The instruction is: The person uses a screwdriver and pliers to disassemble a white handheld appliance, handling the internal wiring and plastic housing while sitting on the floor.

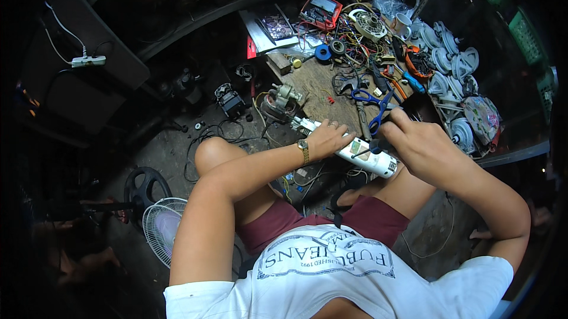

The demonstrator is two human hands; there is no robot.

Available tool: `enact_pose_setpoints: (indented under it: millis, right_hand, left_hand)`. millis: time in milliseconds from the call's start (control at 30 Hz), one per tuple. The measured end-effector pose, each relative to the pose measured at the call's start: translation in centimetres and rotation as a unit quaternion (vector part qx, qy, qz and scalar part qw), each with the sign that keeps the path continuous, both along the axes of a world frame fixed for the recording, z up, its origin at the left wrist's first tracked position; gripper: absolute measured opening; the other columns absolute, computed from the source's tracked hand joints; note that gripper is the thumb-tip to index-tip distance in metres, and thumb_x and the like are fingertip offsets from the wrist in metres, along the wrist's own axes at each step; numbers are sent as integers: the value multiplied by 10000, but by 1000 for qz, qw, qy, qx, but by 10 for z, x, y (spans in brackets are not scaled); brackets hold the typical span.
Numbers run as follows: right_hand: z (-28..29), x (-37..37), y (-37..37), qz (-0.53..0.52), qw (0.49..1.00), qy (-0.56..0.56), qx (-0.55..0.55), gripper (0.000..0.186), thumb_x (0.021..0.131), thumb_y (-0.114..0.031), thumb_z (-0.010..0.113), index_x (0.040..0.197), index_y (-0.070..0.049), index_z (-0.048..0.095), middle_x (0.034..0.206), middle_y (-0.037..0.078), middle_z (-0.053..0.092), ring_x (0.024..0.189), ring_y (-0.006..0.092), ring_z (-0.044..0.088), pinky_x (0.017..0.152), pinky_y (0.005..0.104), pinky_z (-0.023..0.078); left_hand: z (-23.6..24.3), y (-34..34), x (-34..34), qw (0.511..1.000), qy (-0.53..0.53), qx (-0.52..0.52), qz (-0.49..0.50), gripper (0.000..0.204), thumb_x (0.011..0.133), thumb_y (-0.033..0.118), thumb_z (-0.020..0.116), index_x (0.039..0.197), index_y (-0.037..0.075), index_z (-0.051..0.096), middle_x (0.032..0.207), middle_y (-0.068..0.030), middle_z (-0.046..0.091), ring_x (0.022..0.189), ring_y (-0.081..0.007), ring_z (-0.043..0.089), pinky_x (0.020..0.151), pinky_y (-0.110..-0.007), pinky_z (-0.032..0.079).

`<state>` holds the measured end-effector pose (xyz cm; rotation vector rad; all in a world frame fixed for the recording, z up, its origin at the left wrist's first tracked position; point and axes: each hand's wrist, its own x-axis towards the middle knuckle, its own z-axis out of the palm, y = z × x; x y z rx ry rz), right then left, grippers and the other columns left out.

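A long white plastic fan housing (381,164) lies slantwise across my lap, against the near edge of the wooden board. My left hand (330,140) grips its middle, fingers laid over the top. At its far-left end sits a bare fan motor (283,101). My right hand (423,144) is raised over the near-right end, fingers closed; what they hold, if anything, is hidden. A thin dark rod with a dark, thicker end (375,146) shows between the housing and my right hand. Blue-handled scissors (374,103) lie on the board just beyond.
The wooden board (322,85) carries tangled wires, a red multimeter (321,10), blue tape (323,53) and a blue-handled tool (413,82). White fan parts (464,63) pile up on the right. A caged fan (165,224) stands lower left; cables lie on the floor.
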<state>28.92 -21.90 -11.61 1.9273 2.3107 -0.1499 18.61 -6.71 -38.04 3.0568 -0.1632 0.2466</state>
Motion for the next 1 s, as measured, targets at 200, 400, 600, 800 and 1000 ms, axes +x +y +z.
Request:
enact_pose_setpoints:
  millis: [200,400,600,800,1000]
  right_hand:
    - [-13,2,1,-25,996,-19,85,260,818,-172,614,1034,-57,525,951,135,526,696,275,633,553,371,507]
    - [-22,0,-10,-36,990,-2,135,304,796,-229,662,1033,-88,536,934,124,541,684,273,635,529,369,496]
    - [-30,15,-8,-97,980,-8,175,386,763,-291,718,1038,-98,529,907,108,604,711,312,639,570,401,499]
    - [-37,135,16,-346,784,411,312,283,885,-286,639,994,-48,531,808,64,630,745,167,598,698,321,482]
    - [-255,224,72,-396,766,312,398,348,820,-269,713,1001,-44,518,911,138,601,839,302,580,786,395,445]
  left_hand:
    - [12,-1,2,999,37,3,-10,641,743,215,690,1330,127,447,1064,-113,555,986,-285,583,776,-437,443]
    - [6,-5,3,999,36,-2,18,726,719,244,731,1363,135,413,1082,-108,554,1007,-299,582,810,-451,438]
    - [8,-2,9,998,55,17,3,713,735,239,723,1368,135,414,1086,-110,555,1011,-304,588,814,-452,452]
    - [13,43,-11,993,103,-16,58,839,710,236,747,1425,121,323,1131,-125,539,1041,-305,591,841,-471,446]
    - [-7,45,-4,996,62,21,62,708,806,226,641,1434,127,328,1111,-126,537,1000,-286,598,820,-460,436]
